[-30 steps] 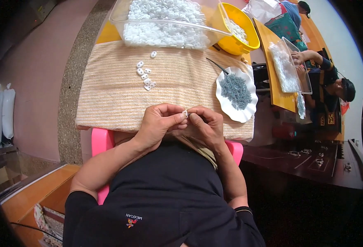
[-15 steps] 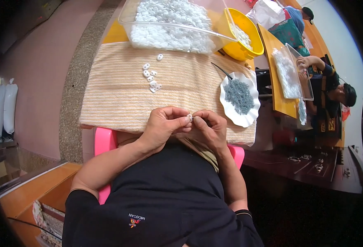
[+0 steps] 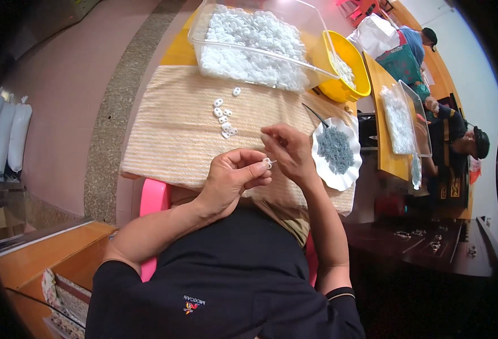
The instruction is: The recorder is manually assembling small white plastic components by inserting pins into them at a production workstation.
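Observation:
Between the thumb and fingers of my left hand (image 3: 235,178), a small white plastic piece with round holes (image 3: 267,163) is pinched. A thin pale bit juts from its right side. My right hand (image 3: 291,152) hovers just up and right of it, apart from the piece, its fingers loosely bent and nothing visible in them. Several loose white two-hole pieces (image 3: 218,112) lie on the striped cloth (image 3: 170,124) beyond my hands. Right of my right hand, a white wavy-edged plate (image 3: 339,182) holds a heap of small grey pieces (image 3: 336,150).
A clear plastic bin (image 3: 249,40) full of white pieces stands at the back, beside a yellow tub (image 3: 364,82). A thin dark stick (image 3: 315,114) leans on the plate. Two people work at another table (image 3: 393,161) to the right. White sacks (image 3: 20,135) stand far left.
My right hand has let go of the white piece and moved up and away. My left hand still pinches it. The whole view has shifted slightly.

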Motion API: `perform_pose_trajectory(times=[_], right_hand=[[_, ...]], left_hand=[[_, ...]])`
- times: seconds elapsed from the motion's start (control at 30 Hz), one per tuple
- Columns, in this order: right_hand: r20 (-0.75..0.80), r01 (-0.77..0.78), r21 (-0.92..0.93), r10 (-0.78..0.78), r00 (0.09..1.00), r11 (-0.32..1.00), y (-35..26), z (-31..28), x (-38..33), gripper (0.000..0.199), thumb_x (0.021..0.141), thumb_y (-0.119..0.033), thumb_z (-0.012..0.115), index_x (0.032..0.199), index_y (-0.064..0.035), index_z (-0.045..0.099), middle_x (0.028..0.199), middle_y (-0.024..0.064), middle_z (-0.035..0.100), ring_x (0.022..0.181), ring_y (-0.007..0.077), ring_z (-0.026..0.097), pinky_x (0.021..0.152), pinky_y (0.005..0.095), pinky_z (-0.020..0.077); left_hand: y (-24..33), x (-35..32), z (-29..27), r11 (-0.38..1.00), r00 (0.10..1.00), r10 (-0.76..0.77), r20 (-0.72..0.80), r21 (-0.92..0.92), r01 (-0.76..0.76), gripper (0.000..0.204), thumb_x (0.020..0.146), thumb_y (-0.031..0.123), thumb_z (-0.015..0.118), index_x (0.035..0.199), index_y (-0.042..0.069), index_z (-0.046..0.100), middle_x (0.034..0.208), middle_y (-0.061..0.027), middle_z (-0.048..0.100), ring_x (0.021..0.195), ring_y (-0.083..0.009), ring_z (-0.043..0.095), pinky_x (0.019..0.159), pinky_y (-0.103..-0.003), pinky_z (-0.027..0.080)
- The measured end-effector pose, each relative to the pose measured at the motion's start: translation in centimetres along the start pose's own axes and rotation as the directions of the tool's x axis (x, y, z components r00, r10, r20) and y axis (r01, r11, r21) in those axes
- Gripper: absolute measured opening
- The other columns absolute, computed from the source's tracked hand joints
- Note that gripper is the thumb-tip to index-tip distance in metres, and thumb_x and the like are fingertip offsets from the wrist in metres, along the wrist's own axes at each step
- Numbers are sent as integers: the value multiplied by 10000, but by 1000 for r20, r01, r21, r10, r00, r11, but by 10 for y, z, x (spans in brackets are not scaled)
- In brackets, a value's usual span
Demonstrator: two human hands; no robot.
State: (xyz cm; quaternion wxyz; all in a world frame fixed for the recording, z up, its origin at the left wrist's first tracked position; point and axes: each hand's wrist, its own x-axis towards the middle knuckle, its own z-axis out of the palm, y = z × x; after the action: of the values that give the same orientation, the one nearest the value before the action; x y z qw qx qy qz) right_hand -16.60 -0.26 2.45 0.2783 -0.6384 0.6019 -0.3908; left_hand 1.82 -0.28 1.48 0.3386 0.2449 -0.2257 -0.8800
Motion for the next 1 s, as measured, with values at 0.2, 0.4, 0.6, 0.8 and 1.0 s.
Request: perform_pose_trajectory(times=[0.2, 0.4, 0.6, 0.8, 1.0], right_hand=[[19, 236, -352, -245, 969, 906, 13, 20, 71, 255, 842, -120, 658, 1087, -52, 667, 898, 162, 656, 756, 342, 641, 660, 390, 496], [83, 169, -638, -150, 985, 751, 6, 38, 100, 249, 900, -194, 581, 1112, -84, 654, 1001, 139, 647, 858, 354, 641, 743, 436, 494], [148, 139, -686, -50, 988, 714, 5, 38, 98, 207, 920, -199, 544, 1038, -68, 654, 992, 136, 643, 884, 362, 631, 763, 448, 488], [-19, 291, -408, -327, 945, 865, 18, 18, 60, 129, 897, -59, 587, 1007, -17, 641, 848, 129, 654, 714, 286, 643, 654, 352, 507], [-7, -236, 503, 278, 961, 831, 7, 1, 6, 201, 942, -73, 602, 1110, 36, 611, 847, 70, 647, 714, 127, 644, 651, 260, 551]], left_hand=[[5, -1, 1, 998, 999, 41, 8, -38, -40, 141, 897, 21, 641, 1038, 13, 637, 923, -78, 688, 816, -150, 681, 761, -289, 593], [10, -2, 4, 997, 999, 49, 14, -69, -48, 137, 891, 36, 663, 1021, 3, 638, 900, -75, 687, 797, -128, 674, 749, -275, 585], [13, -2, 3, 996, 998, 61, 21, -68, -59, 133, 888, 36, 668, 1012, -2, 640, 893, -73, 689, 795, -125, 675, 743, -273, 587], [12, -1, 3, 999, 999, 46, -14, -18, -46, 130, 889, 32, 656, 1018, 17, 644, 901, -74, 690, 798, -142, 677, 751, -287, 587], [7, 3, 0, 999, 998, 45, -34, 2, -45, 126, 892, 35, 653, 1014, 14, 638, 893, -71, 678, 795, -141, 670, 757, -280, 583]])
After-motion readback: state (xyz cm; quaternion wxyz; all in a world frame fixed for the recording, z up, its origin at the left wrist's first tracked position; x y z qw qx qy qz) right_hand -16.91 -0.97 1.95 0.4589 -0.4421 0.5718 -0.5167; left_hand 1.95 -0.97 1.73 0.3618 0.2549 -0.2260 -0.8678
